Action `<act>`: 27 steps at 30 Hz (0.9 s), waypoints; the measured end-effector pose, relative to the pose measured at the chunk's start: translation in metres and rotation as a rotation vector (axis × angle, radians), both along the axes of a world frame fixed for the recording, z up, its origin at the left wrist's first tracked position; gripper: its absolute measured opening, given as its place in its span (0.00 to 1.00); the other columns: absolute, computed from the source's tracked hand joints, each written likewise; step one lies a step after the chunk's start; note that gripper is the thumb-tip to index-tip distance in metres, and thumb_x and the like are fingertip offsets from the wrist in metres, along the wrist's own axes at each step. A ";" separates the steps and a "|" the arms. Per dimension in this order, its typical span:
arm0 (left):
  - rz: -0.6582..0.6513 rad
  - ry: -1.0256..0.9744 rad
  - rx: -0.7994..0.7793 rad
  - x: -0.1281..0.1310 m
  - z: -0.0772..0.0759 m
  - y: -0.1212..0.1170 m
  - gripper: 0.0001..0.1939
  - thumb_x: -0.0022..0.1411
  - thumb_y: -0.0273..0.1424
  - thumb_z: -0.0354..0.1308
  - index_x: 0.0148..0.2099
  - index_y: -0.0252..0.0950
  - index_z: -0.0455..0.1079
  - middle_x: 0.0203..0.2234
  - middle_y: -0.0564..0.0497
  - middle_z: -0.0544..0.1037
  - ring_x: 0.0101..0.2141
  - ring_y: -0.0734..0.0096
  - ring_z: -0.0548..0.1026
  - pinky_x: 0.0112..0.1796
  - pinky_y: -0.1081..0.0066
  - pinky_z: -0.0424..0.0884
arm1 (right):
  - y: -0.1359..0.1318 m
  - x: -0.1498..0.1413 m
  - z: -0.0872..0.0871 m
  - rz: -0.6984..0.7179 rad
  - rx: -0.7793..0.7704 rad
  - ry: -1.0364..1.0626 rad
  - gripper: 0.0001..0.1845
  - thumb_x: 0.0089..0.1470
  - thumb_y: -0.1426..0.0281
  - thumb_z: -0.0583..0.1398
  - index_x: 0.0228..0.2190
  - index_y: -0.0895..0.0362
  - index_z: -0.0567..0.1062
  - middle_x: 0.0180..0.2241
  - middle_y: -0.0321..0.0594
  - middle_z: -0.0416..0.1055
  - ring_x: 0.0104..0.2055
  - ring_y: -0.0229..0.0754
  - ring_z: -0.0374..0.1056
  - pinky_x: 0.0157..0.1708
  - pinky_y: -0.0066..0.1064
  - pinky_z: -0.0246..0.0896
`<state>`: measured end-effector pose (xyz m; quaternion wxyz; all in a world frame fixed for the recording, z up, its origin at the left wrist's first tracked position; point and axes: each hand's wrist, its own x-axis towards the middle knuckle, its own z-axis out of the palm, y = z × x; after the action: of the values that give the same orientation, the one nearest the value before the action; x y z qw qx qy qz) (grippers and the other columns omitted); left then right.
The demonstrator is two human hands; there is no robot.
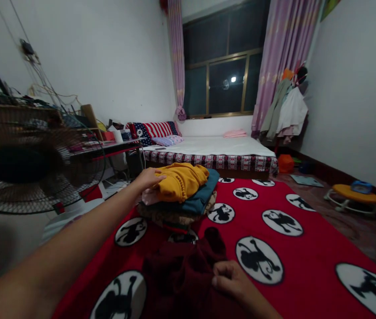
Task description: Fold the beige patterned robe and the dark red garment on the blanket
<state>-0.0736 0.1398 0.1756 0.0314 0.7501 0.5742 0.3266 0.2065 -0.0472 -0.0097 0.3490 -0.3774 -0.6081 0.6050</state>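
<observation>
A stack of folded clothes point(188, 201) lies on a red blanket point(307, 248) printed with black monkey figures in white ovals. A yellow garment point(183, 179) tops the stack, over a teal one point(204, 199). My left hand point(148, 178) reaches far out and rests flat on the left side of the yellow garment, fingers stretched. Close in front of me lies a dark maroon garment point(181, 274). My right hand point(229, 279) has its fingers curled on the maroon garment's right edge.
A standing fan point(25, 164) is close at my left. Behind it is a cluttered desk point(108, 144). A bed with a white mattress point(214, 148) stands under the window. Clothes hang on a rack point(287, 108) at right. A yellow stool point(352, 195) sits on the floor.
</observation>
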 end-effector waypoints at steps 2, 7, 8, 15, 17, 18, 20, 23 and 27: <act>-0.046 0.048 0.047 0.004 0.001 -0.004 0.28 0.58 0.49 0.55 0.52 0.36 0.72 0.50 0.44 0.75 0.51 0.54 0.72 0.53 0.61 0.65 | -0.001 -0.001 0.004 0.005 -0.010 0.000 0.24 0.38 0.52 0.61 0.15 0.55 0.56 0.15 0.27 0.46 0.19 0.29 0.41 0.20 0.26 0.36; -0.139 0.356 0.051 0.013 -0.044 -0.007 0.39 0.52 0.48 0.62 0.64 0.45 0.58 0.66 0.45 0.54 0.63 0.47 0.55 0.59 0.51 0.55 | -0.002 0.000 0.006 0.006 -0.008 -0.018 0.24 0.38 0.52 0.62 0.15 0.55 0.57 0.14 0.27 0.47 0.19 0.29 0.41 0.19 0.26 0.36; -0.093 0.393 0.046 0.013 -0.054 -0.007 0.39 0.51 0.46 0.63 0.64 0.45 0.58 0.66 0.44 0.52 0.63 0.45 0.54 0.58 0.48 0.56 | -0.001 0.001 0.006 0.003 -0.007 -0.020 0.24 0.38 0.52 0.62 0.15 0.55 0.57 0.14 0.27 0.47 0.19 0.29 0.41 0.20 0.26 0.36; 0.061 0.521 0.229 0.039 -0.064 -0.036 0.31 0.58 0.36 0.60 0.63 0.48 0.60 0.66 0.45 0.53 0.64 0.41 0.48 0.57 0.38 0.48 | -0.002 0.002 0.008 0.002 -0.001 -0.008 0.22 0.40 0.55 0.62 0.15 0.55 0.58 0.14 0.27 0.47 0.19 0.29 0.41 0.20 0.26 0.34; 0.006 0.544 0.330 0.046 -0.067 -0.051 0.26 0.62 0.36 0.55 0.62 0.47 0.63 0.66 0.45 0.54 0.65 0.46 0.47 0.59 0.40 0.43 | -0.003 0.002 0.008 -0.003 -0.003 0.012 0.22 0.40 0.55 0.62 0.15 0.56 0.58 0.14 0.26 0.47 0.19 0.29 0.41 0.20 0.26 0.34; -0.025 0.543 0.356 0.047 -0.072 -0.058 0.25 0.62 0.39 0.54 0.61 0.47 0.63 0.66 0.45 0.54 0.65 0.47 0.47 0.60 0.41 0.42 | -0.003 0.002 0.008 -0.007 -0.006 0.022 0.22 0.40 0.56 0.62 0.15 0.56 0.58 0.14 0.26 0.47 0.19 0.29 0.41 0.20 0.26 0.34; -0.075 0.532 0.367 0.046 -0.084 -0.066 0.31 0.58 0.50 0.56 0.61 0.48 0.63 0.66 0.44 0.53 0.65 0.44 0.46 0.60 0.40 0.39 | -0.005 0.002 0.008 -0.009 -0.013 0.038 0.22 0.40 0.56 0.63 0.15 0.56 0.59 0.14 0.26 0.48 0.19 0.29 0.41 0.20 0.26 0.34; -0.110 0.532 0.357 0.040 -0.105 -0.071 0.44 0.46 0.58 0.61 0.63 0.48 0.61 0.67 0.42 0.49 0.65 0.39 0.43 0.59 0.38 0.36 | -0.008 0.001 0.008 -0.033 0.002 0.043 0.22 0.41 0.56 0.64 0.15 0.57 0.62 0.14 0.27 0.50 0.18 0.29 0.43 0.20 0.26 0.36; -0.149 0.534 0.327 0.036 -0.113 -0.070 0.39 0.46 0.57 0.62 0.59 0.48 0.65 0.66 0.44 0.53 0.64 0.40 0.47 0.57 0.40 0.45 | 0.002 0.005 0.017 -0.346 0.078 0.064 0.19 0.47 0.55 0.61 0.21 0.58 0.70 0.16 0.30 0.60 0.18 0.30 0.50 0.20 0.24 0.43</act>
<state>-0.0380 0.0699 0.0628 -0.2177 0.8443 0.4457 0.2030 0.2112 -0.0451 0.0075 0.4815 -0.4433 -0.5455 0.5235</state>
